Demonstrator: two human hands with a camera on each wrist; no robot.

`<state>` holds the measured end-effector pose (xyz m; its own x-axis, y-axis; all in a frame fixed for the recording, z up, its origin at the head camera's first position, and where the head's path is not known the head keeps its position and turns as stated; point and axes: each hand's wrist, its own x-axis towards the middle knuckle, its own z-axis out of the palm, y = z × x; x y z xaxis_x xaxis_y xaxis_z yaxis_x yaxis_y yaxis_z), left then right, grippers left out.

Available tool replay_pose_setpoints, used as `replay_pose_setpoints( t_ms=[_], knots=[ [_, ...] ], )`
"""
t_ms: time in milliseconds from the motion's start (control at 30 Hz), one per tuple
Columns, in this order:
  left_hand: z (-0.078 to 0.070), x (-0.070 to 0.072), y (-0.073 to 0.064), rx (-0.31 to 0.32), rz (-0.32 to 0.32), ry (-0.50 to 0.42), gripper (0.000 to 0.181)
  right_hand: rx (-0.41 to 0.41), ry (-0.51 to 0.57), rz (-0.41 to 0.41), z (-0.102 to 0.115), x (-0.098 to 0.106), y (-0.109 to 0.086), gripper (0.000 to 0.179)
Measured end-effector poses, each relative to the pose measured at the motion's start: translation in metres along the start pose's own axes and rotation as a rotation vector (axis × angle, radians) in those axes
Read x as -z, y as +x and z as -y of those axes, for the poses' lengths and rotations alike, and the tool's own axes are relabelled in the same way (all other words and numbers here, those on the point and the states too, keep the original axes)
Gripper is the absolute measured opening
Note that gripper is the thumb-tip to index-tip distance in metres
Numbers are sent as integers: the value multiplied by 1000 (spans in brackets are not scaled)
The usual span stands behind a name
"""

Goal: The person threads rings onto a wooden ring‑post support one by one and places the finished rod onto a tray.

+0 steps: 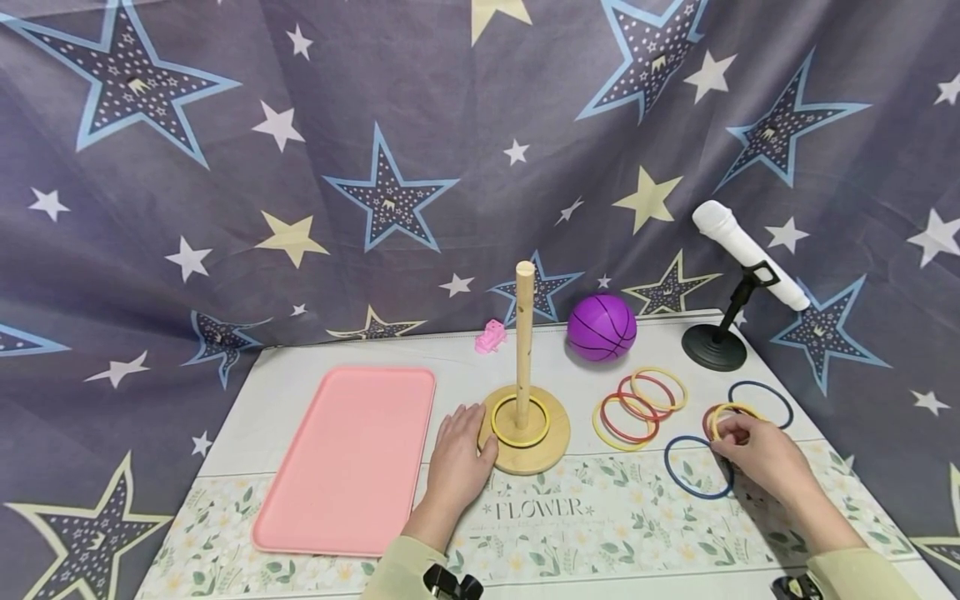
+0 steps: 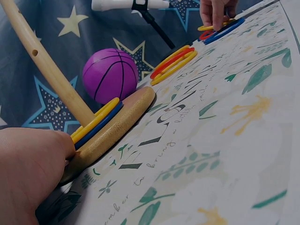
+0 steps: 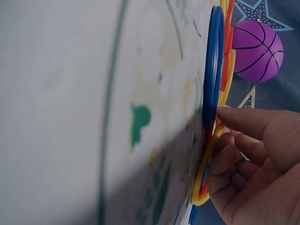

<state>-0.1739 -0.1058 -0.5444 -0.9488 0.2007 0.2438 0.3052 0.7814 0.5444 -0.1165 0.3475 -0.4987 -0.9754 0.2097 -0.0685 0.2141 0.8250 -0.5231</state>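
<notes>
A wooden stand with an upright post (image 1: 524,333) has a round base (image 1: 551,454). Around the post's foot lies a yellow ring (image 1: 521,445), and the left wrist view shows a blue ring (image 2: 100,127) beneath it. My left hand (image 1: 459,458) rests against the base's left edge, thumb toward the front. Over at the right, my right hand (image 1: 765,454) pinches a yellow ring (image 1: 735,406) low over the table. Just beside it lie a red ring (image 1: 707,422), a front blue ring (image 1: 701,497) and a rear blue ring (image 1: 761,383).
Overlapping red and yellow rings (image 1: 630,407) lie right of the stand. Behind them sit a purple ball (image 1: 602,327) and a white microphone (image 1: 750,250) on a black stand. A small pink toy (image 1: 491,337) is at the back; a pink tray (image 1: 348,467) lies left.
</notes>
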Motion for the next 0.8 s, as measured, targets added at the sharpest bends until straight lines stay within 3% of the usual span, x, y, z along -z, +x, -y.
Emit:
replay_pose_setpoints(
  t_ms=[233, 567, 800],
  knots=[
    [1, -1, 0, -2, -2, -6, 57, 7, 15, -57, 5, 11, -3, 30],
    [3, -1, 1, 0, -4, -17, 58, 83, -5, -235, 15, 29, -10, 26],
    [3, -1, 1, -1, 1, -17, 59, 92, 33, -275, 26, 44, -14, 29]
  ],
)
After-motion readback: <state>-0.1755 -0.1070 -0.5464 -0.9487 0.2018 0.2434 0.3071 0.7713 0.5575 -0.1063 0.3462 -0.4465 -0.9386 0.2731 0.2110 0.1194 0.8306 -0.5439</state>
